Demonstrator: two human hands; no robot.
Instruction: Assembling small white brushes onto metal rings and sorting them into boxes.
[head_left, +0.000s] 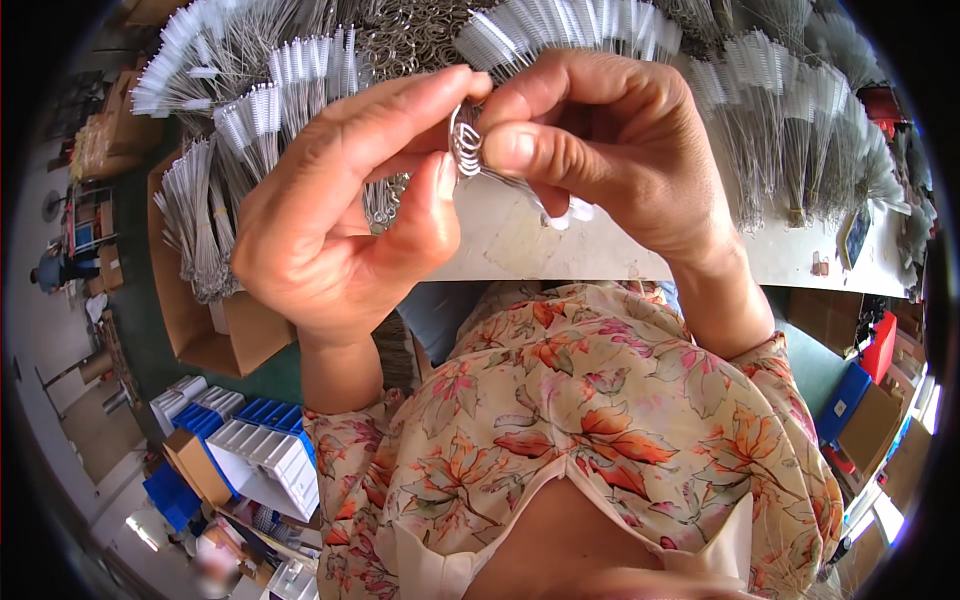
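My left hand (pixel 345 200) pinches a metal ring (pixel 455 118) between thumb and forefinger, above the table's near side. Several wire loops (pixel 467 150) are strung close together on that ring. From the other side, my right hand (pixel 620 140) closes its thumb and fingers at the ring and the loops. Thin wire stems run from the loops beneath the right hand, ending in white bristles (pixel 575 212) that show below its fingers. The fingers hide part of the ring, so I cannot tell whether it is closed.
Bundles of white-bristled wire brushes (pixel 310 65) cover the far and left table, with more brushes (pixel 790 130) at the right. Loose metal rings (pixel 410 40) are heaped between them. A cardboard box (pixel 225 340) stands below the table's left edge, near white and blue bins (pixel 265 455).
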